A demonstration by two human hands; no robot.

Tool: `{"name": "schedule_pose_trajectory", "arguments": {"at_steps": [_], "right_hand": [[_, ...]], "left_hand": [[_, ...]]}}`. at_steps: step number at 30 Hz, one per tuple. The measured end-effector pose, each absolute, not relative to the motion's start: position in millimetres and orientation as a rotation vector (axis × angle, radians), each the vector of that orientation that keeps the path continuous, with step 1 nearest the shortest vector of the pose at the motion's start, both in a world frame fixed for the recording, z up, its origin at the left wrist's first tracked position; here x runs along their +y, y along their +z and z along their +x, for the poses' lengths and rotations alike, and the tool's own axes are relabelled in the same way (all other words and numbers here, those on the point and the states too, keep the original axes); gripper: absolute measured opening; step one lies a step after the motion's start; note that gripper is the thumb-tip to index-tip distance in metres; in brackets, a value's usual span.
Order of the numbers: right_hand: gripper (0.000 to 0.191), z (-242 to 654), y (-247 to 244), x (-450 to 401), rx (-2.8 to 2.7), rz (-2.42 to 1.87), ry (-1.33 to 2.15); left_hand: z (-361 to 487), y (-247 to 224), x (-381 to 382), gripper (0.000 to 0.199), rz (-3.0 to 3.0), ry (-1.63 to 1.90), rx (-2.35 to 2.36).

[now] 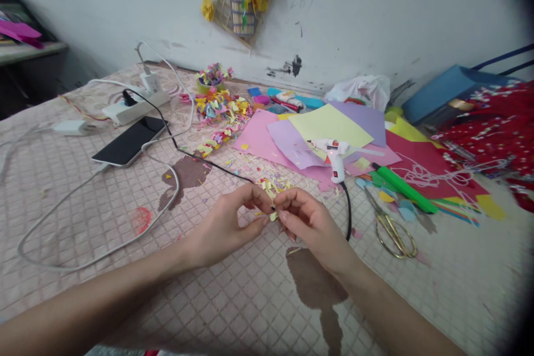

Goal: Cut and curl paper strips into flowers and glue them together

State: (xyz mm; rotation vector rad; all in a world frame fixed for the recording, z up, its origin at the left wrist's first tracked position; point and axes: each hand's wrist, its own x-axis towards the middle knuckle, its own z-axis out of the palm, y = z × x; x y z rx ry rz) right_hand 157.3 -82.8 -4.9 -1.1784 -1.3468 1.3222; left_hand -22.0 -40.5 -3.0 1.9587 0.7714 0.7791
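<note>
Both of my hands meet over the quilted table cover, fingertips close together. A small pale yellow paper piece (273,216) sits between them, pinched by my right hand (306,221). My left hand (231,225) has its thumb and fingers curled in toward the same spot; whatever its fingertips hold is too small to make out. Just behind the fingers lies a pile of yellow paper scraps (277,182). A white glue gun (336,158) rests on coloured paper sheets (329,125) beyond my right hand, its black cord running down beside that hand.
Gold-handled scissors (392,228) and a green marker (406,189) lie at the right. At the left are a phone (130,141), a power strip (136,108) and looping white cables. Paper flowers (221,105) stand toward the wall. A red dotted item (496,128) is far right.
</note>
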Motion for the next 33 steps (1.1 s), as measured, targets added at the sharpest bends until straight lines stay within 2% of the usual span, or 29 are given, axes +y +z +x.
{"name": "schedule_pose_trajectory", "arguments": {"at_steps": [10, 22, 33], "right_hand": [[0.009, 155.6, -4.4, -82.9, -1.362, -1.191, 1.332], [0.011, 155.9, -8.4, -82.2, -1.281, -1.115, 1.435], [0.015, 155.7, -10.5, -81.6, -1.223, -1.065, 1.486]], "left_hand": [[-20.7, -4.9, -40.7, 0.005, 1.893, 0.755, 0.837], [-18.9, -6.8, -36.8, 0.012, 1.65, 0.722, 0.818], [-17.7, -6.2, -44.4, 0.003, 1.858, 0.854, 0.883]]}}
